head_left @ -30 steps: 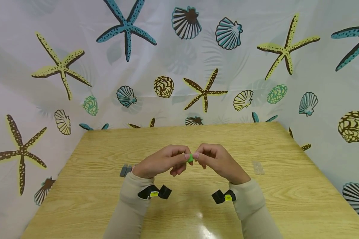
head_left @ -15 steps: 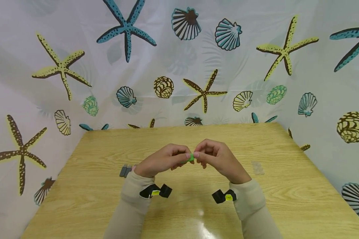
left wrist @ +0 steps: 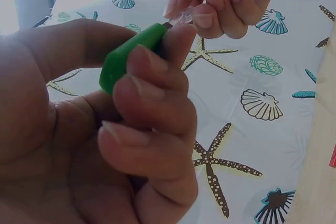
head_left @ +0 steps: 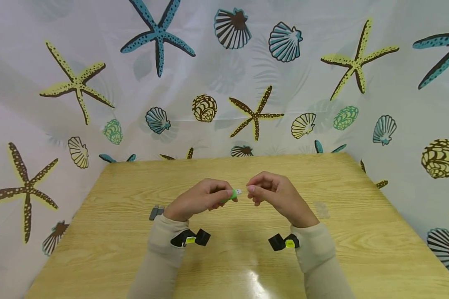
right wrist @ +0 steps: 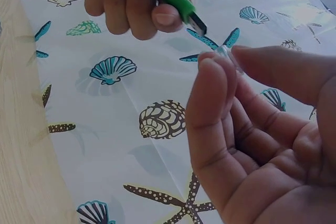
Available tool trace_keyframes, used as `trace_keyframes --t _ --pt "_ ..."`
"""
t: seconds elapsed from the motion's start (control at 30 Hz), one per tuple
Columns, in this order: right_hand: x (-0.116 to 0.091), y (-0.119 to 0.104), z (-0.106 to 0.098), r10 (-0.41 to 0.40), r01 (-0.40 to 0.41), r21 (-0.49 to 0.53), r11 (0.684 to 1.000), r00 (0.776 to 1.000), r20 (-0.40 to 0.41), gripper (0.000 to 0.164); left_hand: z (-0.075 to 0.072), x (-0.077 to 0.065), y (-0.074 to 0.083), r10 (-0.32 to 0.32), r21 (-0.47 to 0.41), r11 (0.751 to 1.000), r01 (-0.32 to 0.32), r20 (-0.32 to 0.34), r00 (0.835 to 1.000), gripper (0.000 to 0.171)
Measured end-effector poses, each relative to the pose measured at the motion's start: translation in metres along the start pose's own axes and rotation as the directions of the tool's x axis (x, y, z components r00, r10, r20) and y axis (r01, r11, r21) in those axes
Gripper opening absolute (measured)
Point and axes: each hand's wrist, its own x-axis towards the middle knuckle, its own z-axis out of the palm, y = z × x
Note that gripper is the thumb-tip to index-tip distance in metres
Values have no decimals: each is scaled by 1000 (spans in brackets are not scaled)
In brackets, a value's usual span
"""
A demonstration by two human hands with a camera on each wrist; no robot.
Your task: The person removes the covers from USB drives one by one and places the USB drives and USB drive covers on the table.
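A green USB flash drive (head_left: 232,195) is pinched between the thumb and fingers of my left hand (head_left: 202,200), its metal plug bare and pointing right. In the left wrist view the drive's green body (left wrist: 131,56) lies against the curled fingers. My right hand (head_left: 280,198) pinches a small clear plastic cap (right wrist: 224,53) between thumb and index finger. A short gap separates this cap from the plug (right wrist: 197,24) in the right wrist view. Both hands are raised above the table's middle.
Grey USB drives (head_left: 154,212) lie on the wooden table (head_left: 224,265), left of my left wrist. To the right lies a group of clear plastic pieces (head_left: 322,209). A shell-and-starfish printed curtain (head_left: 217,74) surrounds the back and sides.
The cap has come off the drive's plug, which now shows. My right hand has moved right with the cap, and my left hand slightly left with the drive.
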Motion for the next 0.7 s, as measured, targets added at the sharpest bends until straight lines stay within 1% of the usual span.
trace_keyframes --t 0.2,0.37,0.57,0.7 --pt "-2 -1 -6 -3 3 29 1000 1000 5 29 -3 -2 -2 -21 -5 1000 21 -18 1000 30" --pt "-4 1 -13 4 -4 40 999 1000 -4 31 -5 -1 -5 -49 16 999 49 -33 998 29" --pt "-8 8 -24 48 -48 7 999 999 -15 34 -8 -2 -11 -92 30 995 94 -66 994 26" --pt "-10 12 -33 45 -46 -46 998 999 -27 31 -10 -5 -14 -101 21 994 104 -84 991 27"
